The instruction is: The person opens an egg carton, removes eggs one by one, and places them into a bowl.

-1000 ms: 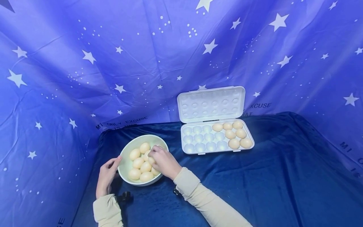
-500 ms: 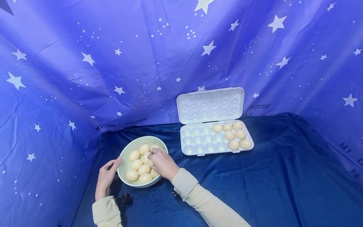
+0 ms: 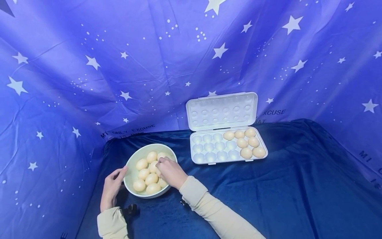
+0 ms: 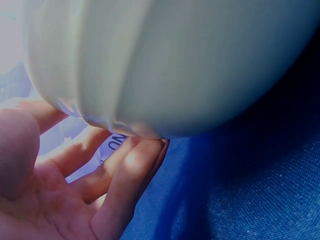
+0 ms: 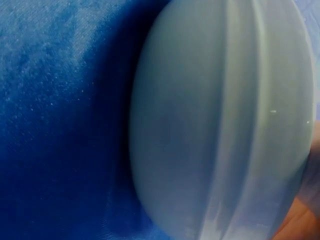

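Observation:
A pale green bowl (image 3: 141,151) stands at the left of the blue cloth, with several light-brown eggs (image 3: 139,185) inside. My left hand (image 3: 111,187) grips the bowl's left side, thumb at the rim. In the left wrist view its fingers (image 4: 132,170) press the bowl's outer wall (image 4: 200,65) from below the ridges. Reaching over the right rim, my right hand (image 3: 171,172) has its fingers curled down around an egg (image 3: 158,172), mostly hidden by the hand. The bowl's outside (image 5: 185,120) fills much of the right wrist view, hiding most of that hand.
To the right of the bowl, an egg box (image 3: 215,162) lies with its lid (image 3: 222,113) raised. Eggs (image 3: 246,153) fill the cups at its right end; the left cups (image 3: 209,146) hold none. A starry blue curtain (image 3: 167,66) hangs behind and beside the cloth.
My right hand has shifted slightly down and left within the bowl, and some eggs there have rolled a little. The left hand keeps its grip; the egg box looks the same.

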{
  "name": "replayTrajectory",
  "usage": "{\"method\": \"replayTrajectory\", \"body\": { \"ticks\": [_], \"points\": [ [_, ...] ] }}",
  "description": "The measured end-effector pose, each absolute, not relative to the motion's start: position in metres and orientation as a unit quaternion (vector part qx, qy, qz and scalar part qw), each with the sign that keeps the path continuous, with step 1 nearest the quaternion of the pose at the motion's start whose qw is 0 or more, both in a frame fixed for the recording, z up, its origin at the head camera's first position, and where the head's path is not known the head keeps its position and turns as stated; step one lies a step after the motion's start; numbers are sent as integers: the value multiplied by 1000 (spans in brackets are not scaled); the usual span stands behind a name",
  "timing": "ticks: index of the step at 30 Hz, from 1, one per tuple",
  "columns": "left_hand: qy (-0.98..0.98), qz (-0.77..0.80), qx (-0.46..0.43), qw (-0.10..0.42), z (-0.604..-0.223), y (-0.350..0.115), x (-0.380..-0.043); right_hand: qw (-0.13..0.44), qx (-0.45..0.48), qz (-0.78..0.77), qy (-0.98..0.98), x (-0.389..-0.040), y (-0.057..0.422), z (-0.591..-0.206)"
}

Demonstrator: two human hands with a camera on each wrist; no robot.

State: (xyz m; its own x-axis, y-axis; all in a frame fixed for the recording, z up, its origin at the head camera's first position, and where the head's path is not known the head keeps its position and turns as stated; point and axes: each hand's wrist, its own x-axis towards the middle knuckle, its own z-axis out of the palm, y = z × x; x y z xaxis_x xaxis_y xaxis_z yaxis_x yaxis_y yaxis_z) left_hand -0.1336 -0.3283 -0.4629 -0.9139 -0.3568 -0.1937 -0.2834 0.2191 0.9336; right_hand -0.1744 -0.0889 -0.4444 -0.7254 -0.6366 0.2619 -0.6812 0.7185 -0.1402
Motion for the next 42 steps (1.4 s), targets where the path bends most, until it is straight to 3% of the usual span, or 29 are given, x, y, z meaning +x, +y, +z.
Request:
{"method": "replayTrajectory", "body": {
  "ticks": [8,21,32,42],
  "points": [
    [-783,-585,208,31,-464,-328,-133,94,363,102,-921,-174,-87,-442],
    [-787,-580,207,36,-464,-327,-135,135,367,124,-912,-181,-73,-436],
    [-781,-589,206,37,-464,-326,-135,204,363,139,-899,-193,-43,-430],
    [-783,-586,206,31,-463,-327,-133,211,347,155,-900,-200,-11,-428]
  ]
}}
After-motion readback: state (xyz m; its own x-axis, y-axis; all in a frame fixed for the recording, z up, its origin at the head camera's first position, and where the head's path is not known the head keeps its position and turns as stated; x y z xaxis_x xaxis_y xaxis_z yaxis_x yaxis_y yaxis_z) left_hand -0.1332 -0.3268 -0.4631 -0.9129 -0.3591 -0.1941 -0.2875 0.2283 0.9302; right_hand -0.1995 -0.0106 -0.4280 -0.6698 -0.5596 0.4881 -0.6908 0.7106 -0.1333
